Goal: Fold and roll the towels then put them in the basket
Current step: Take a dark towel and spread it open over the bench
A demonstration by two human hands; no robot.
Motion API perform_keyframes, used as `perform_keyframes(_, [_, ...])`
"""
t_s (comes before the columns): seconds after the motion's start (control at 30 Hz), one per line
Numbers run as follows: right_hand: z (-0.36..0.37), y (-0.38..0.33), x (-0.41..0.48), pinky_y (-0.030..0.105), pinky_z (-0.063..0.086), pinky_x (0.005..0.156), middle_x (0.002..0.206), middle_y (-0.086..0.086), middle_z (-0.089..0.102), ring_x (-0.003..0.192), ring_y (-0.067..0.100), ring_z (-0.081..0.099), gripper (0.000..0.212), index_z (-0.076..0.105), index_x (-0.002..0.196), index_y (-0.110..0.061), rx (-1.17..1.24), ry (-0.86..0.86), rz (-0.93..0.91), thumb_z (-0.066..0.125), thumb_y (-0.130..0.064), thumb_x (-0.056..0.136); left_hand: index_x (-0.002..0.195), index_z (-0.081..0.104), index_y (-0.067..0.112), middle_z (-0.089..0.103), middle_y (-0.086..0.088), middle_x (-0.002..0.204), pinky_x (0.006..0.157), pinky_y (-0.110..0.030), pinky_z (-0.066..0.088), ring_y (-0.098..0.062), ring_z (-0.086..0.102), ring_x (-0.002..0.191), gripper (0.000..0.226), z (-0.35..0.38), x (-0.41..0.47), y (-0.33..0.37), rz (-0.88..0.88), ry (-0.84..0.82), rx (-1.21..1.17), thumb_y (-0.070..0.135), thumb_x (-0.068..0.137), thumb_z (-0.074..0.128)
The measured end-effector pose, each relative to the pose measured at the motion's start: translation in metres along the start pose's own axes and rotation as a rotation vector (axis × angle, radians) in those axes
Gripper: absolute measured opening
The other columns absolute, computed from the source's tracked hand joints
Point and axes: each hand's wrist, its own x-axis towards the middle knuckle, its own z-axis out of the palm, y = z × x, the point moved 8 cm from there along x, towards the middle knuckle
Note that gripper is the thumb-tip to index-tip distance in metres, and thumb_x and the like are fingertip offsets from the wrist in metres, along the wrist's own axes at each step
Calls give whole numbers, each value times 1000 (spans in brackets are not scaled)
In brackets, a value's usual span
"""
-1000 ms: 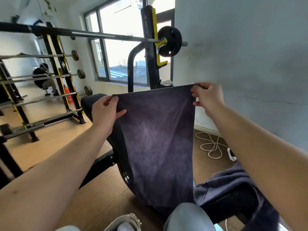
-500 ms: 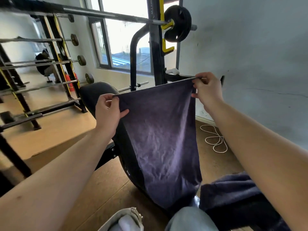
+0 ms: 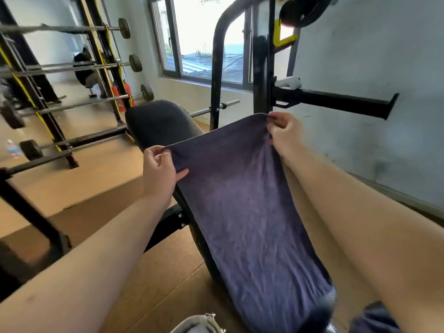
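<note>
Room: gym with a brown wooden floor, a window at the back and a pale wall on the right.
Far left: black and yellow rack carrying barbells; a water bottle stands on the floor beside it.
Behind the rack: a seated person in dark clothes, and a red fire extinguisher.
Left arm: bare, stretched forward from the lower left corner.
Left hand: fingers curled, thumb laid on the near face of the cloth, pinching the towel's upper left corner.
Worktop: a black padded weight bench, tilted, its top showing above and behind the towel.
Towel: dark purple-grey, spread between both hands in front of the worktop; its top edge slopes up to the right and its lower end hangs near the person's lap. Whether it touches the pad I cannot tell.
Right hand: higher and further out than the left, fingers bent, pinching the upper right corner.
Right arm: bare, reaching forward along the towel's right edge.
Right side: black bar jutting toward the wall, with a small white object resting on it.
Bottom right: more dark cloth, partly cut off.
</note>
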Motion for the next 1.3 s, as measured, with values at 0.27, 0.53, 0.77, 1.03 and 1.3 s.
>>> perform_keyframes(0.27, [112, 41, 30, 10, 43, 90, 127, -9, 58, 117, 4, 55, 57, 50, 148, -10, -62, -259, 17, 64, 0, 93, 116, 53, 20, 58, 3, 111, 61, -29, 63, -13, 61, 96, 11, -21, 82, -42, -4, 131, 138, 20, 106, 51])
perform_keyframes(0.53, [204, 77, 71, 32, 48, 109, 139, -3, 59, 128, 14, 57, 62, 47, 150, -15, -74, -373, 32, 66, -4, 93, 114, 50, 29, 58, 2, 115, 54, -26, 59, -18, 63, 92, 9, -52, 157, -71, -25, 298, 340, 27, 105, 53])
perform_keyframes(0.77, [268, 88, 104, 35, 43, 115, 146, 5, 56, 134, 15, 53, 74, 43, 152, -12, -129, -422, 16, 69, -9, 83, 122, 55, 26, 59, 3, 118, 69, -34, 65, -16, 63, 90, 19, -70, 191, -76, 31, 326, 389, 27, 103, 59])
perform_keyframes(1.03, [275, 91, 101, 26, 40, 96, 140, 9, 50, 119, 23, 52, 67, 40, 148, -22, -479, -402, -48, 72, -24, 89, 127, 51, 22, 48, -10, 135, 86, -32, 60, -21, 58, 105, 40, -74, 200, -77, 73, 341, 500, 17, 93, 72])
perform_keyframes(1.3, [279, 94, 95, 34, 30, 121, 157, 5, 44, 144, 27, 41, 60, 46, 151, -23, -613, -518, -167, 58, -15, 93, 120, 65, 27, 54, -1, 123, 95, -28, 44, -19, 51, 114, 28, -19, 165, -68, 495, -155, 863, 20, 93, 67])
